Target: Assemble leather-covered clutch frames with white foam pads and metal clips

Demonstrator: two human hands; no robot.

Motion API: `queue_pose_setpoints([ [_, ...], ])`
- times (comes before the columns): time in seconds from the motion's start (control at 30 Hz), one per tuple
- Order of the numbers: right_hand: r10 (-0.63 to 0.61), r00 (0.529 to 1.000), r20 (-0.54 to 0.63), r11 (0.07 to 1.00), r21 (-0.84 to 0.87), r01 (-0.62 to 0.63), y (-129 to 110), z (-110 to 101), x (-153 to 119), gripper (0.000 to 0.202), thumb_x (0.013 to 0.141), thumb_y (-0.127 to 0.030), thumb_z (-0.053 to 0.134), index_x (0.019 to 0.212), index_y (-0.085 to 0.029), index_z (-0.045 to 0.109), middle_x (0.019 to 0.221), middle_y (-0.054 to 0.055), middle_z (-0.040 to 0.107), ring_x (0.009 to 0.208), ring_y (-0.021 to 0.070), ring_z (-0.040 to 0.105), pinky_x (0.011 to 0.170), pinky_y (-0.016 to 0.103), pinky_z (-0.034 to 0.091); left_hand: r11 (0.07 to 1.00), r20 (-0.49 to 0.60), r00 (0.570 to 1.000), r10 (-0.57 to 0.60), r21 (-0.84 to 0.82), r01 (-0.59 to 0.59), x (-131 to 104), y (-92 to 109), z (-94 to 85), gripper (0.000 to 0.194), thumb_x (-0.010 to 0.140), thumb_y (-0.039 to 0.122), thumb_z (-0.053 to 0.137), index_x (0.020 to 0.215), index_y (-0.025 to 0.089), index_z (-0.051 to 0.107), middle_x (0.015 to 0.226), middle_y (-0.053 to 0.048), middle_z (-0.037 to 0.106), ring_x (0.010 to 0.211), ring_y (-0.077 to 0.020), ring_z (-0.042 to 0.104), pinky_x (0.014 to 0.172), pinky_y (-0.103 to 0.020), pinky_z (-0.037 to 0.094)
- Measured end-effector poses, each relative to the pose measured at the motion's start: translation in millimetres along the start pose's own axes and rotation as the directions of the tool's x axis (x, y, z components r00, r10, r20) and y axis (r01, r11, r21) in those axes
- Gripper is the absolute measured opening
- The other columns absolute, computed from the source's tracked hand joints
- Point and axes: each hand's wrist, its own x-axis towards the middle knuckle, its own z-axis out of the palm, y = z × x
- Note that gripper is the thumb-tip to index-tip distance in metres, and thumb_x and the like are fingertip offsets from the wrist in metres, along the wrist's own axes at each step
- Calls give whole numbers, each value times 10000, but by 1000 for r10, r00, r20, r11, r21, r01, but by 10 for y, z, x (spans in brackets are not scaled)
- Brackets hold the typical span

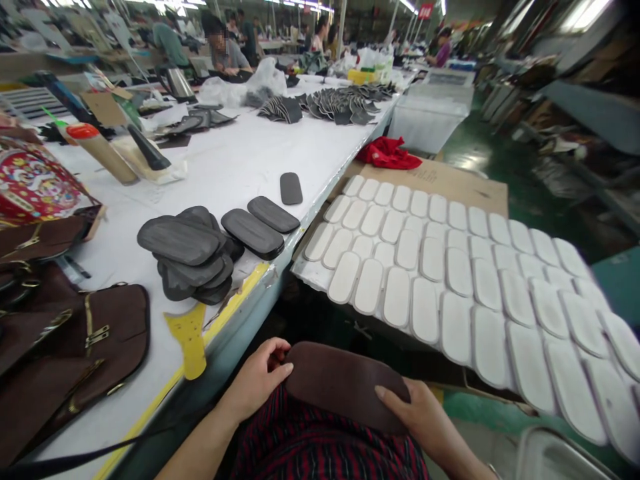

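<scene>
A dark brown oval panel (345, 383), smooth like leather, lies across my lap. My left hand (260, 377) pinches its left end between thumb and fingers. At the opposite end my right hand (420, 407) grips it, thumb on top and fingers hidden beneath. Left of my hands, on the white table, dark grey oval pieces (180, 240) are heaped. Beside that heap sit a small stack of similar pieces (253, 233) and a single small one (291, 189). A yellow scraper-like tool (190, 340) rests at the table's edge.
On my right, a cardboard-covered board (450, 177) bears rows of white oval pieces (425, 307). A red cloth (390, 153) lies at its far end. Brown leather bags (115, 320), an orange-capped bottle (103, 153) and piled dark pieces (340, 103) occupy the table (240, 157). People work farther back.
</scene>
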Motion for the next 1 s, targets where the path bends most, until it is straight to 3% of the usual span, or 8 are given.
queue_pose_setpoints([
  [0.1, -2, 1000, 9, 1000, 27, 1, -12, -5, 14, 293, 763, -397, 537, 791, -126, 643, 608, 0, 604, 541, 141, 536, 425, 198, 429, 936, -1, 975, 221, 280, -212, -37, 210, 24, 324, 768, 198, 492, 1091, 231, 500, 1212, -66, 495, 1122, -217, 455, 976, -392, 348],
  [0.2, -4, 1000, 13, 998, 57, 3, -12, -19, 28, 275, 772, -381, 531, 792, -126, 631, 570, -12, 574, 472, 114, 496, 385, 189, 404, 764, 226, 885, 407, 447, -465, -4, 428, 148, 318, 718, 286, 606, 1020, 225, 528, 1417, -65, 304, 1306, -274, 231, 1079, -484, 150],
  [0.3, -12, 999, 32, 997, 79, 9, 0, -44, -5, 262, 777, -380, 529, 788, -130, 608, 573, -15, 576, 451, 105, 512, 369, 174, 398, 633, 452, 786, 422, 474, -612, 84, 553, 300, 456, 597, 413, 725, 952, 199, 535, 1395, -110, 354, 1293, -317, 263, 1071, -555, 33],
  [0.47, 31, 988, 149, 994, 97, -46, 66, -88, -138, 279, 800, -384, 509, 959, -159, 557, 609, -9, 620, 507, 138, 607, 407, 177, 442, 565, 528, 764, 370, 525, -636, 159, 564, 409, 491, 571, 412, 745, 953, 193, 528, 1343, -127, 429, 1236, -316, 369, 1056, -584, 70],
  [0.63, 75, 993, 94, 997, -5, -75, 173, -195, -163, 315, 824, -446, 466, 680, -167, 499, 504, -29, 559, 398, 105, 561, 339, 144, 372, 546, 455, 800, 391, 585, -599, 132, 570, 408, 417, 636, 409, 699, 954, 200, 530, 1340, -109, 436, 1236, -291, 379, 1057, -563, 149],
  [0.73, 85, 994, 72, 996, -19, -84, 271, -263, -117, 324, 829, -448, 452, 653, -175, 471, 488, -33, 557, 375, 101, 548, 318, 141, 353, 515, 460, 797, 391, 608, -604, 122, 613, 452, 455, 606, 421, 723, 949, 190, 532, 1314, -125, 463, 1214, -302, 404, 1041, -582, 180],
  [0.87, 87, 995, 51, 996, 20, -88, 415, -297, -41, 285, 814, -417, 477, 661, -178, 473, 465, -44, 545, 363, 100, 541, 322, 146, 359, 488, 461, 758, 461, 581, -651, 140, 676, 601, 502, 597, 535, 694, 921, 184, 540, 1301, -132, 475, 1206, -310, 411, 1035, -587, 196],
  [1.0, 75, 997, 32, 994, 76, -77, 473, -303, -3, 270, 803, -409, 493, 670, -173, 482, 479, -42, 552, 364, 92, 536, 327, 142, 348, 442, 488, 699, 523, 546, -712, 175, 733, 782, 465, 633, 529, 670, 910, 177, 543, 1302, -132, 474, 1208, -297, 412, 1048, -569, 191],
])
